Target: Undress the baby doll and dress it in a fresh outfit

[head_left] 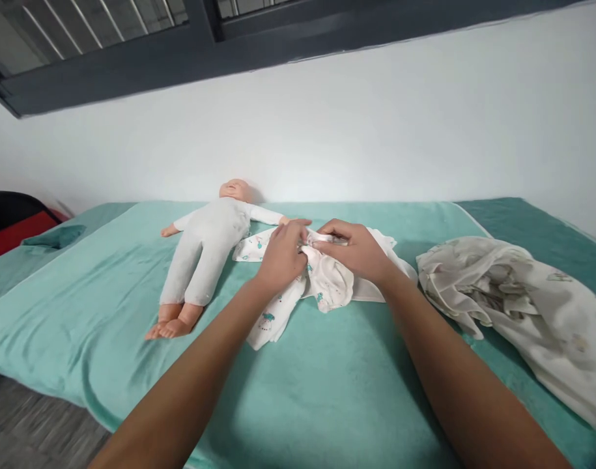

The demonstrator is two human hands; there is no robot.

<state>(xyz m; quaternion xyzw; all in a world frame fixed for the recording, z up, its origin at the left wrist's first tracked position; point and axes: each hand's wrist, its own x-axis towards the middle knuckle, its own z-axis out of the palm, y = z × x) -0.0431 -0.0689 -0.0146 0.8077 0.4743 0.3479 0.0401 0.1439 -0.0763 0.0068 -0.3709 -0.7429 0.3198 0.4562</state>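
White baby clothes [329, 280] with small teal and dark prints lie bunched on the green cover in front of me. My left hand [285, 254] is closed on the fabric from the left, fingers bent over it. From the right, my right hand [354, 247] pinches a fold of the same garment close to the left fingertips. The exact spot between the fingers is partly hidden. A baby doll [204, 234] with a white cloth body lies face up to the left, one arm reaching toward my left hand.
The bed's green cover [126, 371] spreads beneath everything. A crumpled cream cloth [552, 306] lies at the right. Behind stand a white wall [376, 130] and a dark window frame [131, 65]. A black and red object [14, 225] is at the far left.
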